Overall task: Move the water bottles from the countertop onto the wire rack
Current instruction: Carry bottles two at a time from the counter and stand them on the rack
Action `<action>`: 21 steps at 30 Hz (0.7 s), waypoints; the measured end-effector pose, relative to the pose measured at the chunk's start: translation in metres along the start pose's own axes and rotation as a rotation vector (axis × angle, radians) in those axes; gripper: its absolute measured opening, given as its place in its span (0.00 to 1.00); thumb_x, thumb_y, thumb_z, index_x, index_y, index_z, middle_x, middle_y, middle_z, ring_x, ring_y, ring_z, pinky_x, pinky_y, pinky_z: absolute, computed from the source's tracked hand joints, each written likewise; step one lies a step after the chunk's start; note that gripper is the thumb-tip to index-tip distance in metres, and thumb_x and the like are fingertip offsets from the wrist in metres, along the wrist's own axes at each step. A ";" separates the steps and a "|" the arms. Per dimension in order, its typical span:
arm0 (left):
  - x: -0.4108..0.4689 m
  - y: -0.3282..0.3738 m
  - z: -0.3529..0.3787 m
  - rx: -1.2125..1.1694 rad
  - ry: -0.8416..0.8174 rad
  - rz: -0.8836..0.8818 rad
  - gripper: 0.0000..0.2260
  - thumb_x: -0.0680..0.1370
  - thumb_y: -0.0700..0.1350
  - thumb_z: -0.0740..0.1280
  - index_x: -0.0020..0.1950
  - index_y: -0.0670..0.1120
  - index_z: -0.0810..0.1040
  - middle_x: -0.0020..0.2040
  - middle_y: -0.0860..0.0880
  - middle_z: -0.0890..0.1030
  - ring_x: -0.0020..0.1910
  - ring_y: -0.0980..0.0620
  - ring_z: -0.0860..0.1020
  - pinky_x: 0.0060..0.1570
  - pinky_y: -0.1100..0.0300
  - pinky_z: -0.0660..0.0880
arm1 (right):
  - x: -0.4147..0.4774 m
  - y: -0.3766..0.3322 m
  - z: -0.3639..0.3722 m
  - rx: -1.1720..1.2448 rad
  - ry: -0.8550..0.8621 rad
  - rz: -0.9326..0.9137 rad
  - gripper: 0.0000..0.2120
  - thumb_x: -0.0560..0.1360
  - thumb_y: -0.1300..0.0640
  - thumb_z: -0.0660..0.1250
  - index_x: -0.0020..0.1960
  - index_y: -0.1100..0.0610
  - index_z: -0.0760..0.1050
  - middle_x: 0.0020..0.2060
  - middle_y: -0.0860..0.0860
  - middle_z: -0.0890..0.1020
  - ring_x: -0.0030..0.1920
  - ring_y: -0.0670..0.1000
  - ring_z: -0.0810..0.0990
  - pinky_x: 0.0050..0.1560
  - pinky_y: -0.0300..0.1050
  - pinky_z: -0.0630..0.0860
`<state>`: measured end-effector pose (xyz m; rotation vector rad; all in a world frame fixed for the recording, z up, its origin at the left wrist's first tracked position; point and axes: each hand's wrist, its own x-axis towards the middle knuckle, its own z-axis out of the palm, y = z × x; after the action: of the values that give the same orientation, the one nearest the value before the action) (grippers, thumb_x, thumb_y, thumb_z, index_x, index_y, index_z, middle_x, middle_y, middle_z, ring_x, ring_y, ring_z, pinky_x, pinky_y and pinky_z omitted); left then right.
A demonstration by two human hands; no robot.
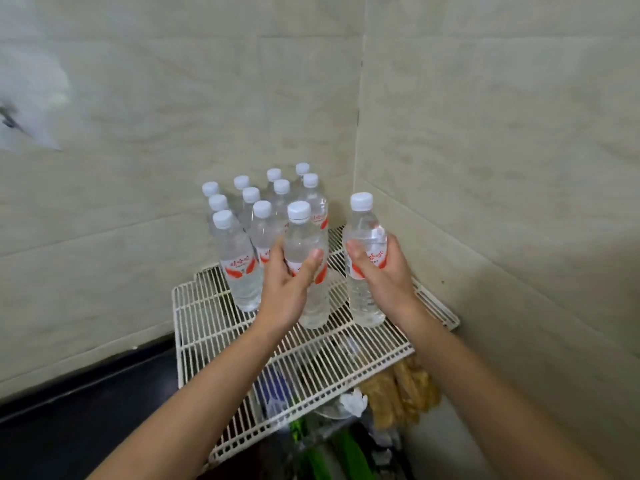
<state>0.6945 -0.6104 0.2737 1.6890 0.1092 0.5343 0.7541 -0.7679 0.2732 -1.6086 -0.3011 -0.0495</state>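
One upright bottle (313,271) is gripped by the left hand (291,289), another bottle (365,261) by the right hand (384,271) (fingers wrapped closed), over the wire rack (221,327).

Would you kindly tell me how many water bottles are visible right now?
12: one in the left hand, one in the right hand, ten clustered upright at the back of the wire rack. More may be hidden.

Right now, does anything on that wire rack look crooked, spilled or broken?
Nothing stands out. The bottles on the wire rack stand upright with caps on, and no water shows. The left hand and right hand each hold one bottle upright.
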 end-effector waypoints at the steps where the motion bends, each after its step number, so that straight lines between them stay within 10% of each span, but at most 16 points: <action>1: 0.006 -0.001 0.006 0.032 0.024 -0.008 0.25 0.79 0.55 0.69 0.73 0.51 0.68 0.66 0.54 0.78 0.65 0.57 0.77 0.65 0.50 0.76 | 0.013 0.004 -0.002 0.002 -0.019 -0.012 0.24 0.73 0.44 0.75 0.65 0.49 0.73 0.53 0.44 0.84 0.49 0.37 0.83 0.46 0.30 0.77; 9: 0.028 -0.023 0.039 0.106 0.122 -0.116 0.24 0.79 0.49 0.69 0.73 0.47 0.67 0.64 0.50 0.80 0.59 0.55 0.81 0.54 0.61 0.81 | 0.084 0.051 -0.016 0.004 -0.181 -0.035 0.21 0.73 0.48 0.77 0.61 0.41 0.72 0.54 0.42 0.83 0.53 0.38 0.82 0.52 0.34 0.77; 21: 0.038 -0.021 0.018 0.454 0.030 0.038 0.39 0.74 0.60 0.73 0.79 0.52 0.59 0.73 0.57 0.69 0.70 0.59 0.70 0.68 0.55 0.72 | 0.093 0.063 -0.032 -0.007 -0.269 -0.040 0.36 0.66 0.39 0.75 0.70 0.47 0.68 0.62 0.46 0.80 0.60 0.43 0.81 0.60 0.43 0.77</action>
<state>0.7404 -0.6089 0.2630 2.1282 0.2336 0.5939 0.8629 -0.7866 0.2337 -1.6170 -0.5417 0.1365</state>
